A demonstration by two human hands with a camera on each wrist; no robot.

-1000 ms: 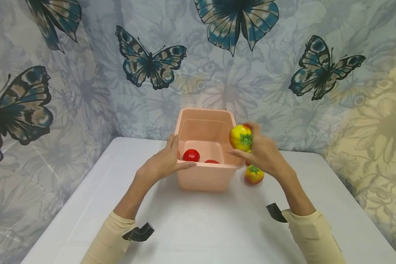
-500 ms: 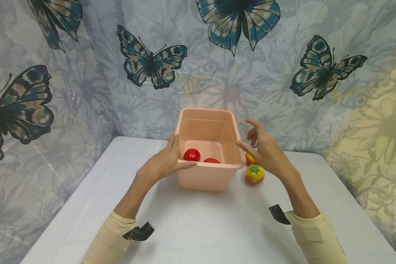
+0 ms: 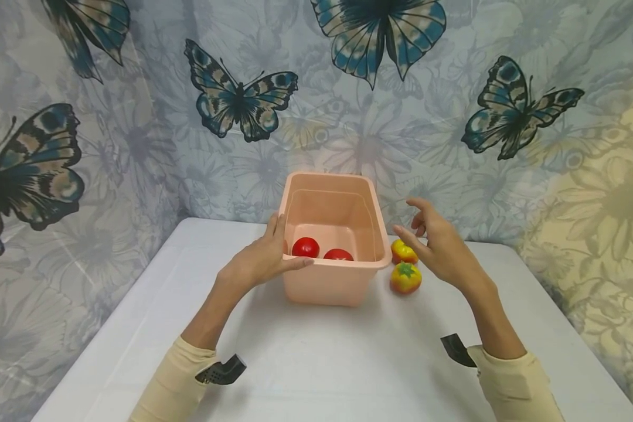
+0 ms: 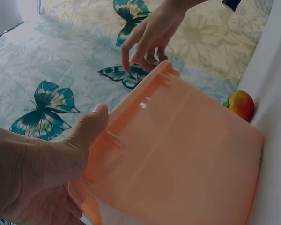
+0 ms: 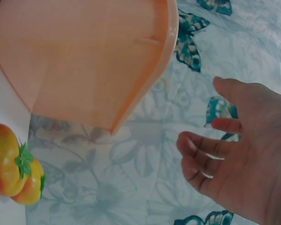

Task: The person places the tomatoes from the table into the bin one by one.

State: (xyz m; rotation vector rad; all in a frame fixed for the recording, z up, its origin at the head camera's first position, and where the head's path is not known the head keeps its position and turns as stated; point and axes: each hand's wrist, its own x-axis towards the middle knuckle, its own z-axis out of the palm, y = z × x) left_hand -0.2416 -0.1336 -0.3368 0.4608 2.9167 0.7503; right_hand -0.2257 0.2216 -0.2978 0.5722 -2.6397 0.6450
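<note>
A peach-coloured plastic bin (image 3: 329,284) stands on the table in the head view. At its near left corner my left hand (image 3: 255,261) holds it, thumb over the front rim and fingers along the left side. The left wrist view shows that thumb on the rim of the bin (image 4: 178,150). Inside lie two shiny red round things (image 3: 305,247), partly hidden by the front wall. My right hand (image 3: 443,246) is raised right of the bin, apart from it, fingers loosely bent around nothing. Below it sit two yellow-and-red bell peppers (image 3: 405,278) with green tops.
The white table (image 3: 316,351) reaches back to a wall cloth (image 3: 432,164) printed with butterflies and flowers, close behind the bin. Black devices (image 3: 223,371) are strapped at both sleeves. In the right wrist view the bell peppers (image 5: 4,159) sit beside the bin's side wall.
One second ago my right hand held a bell pepper at the bin's right rim. It has let go and drawn back to the right. My left hand has stayed on the bin.
</note>
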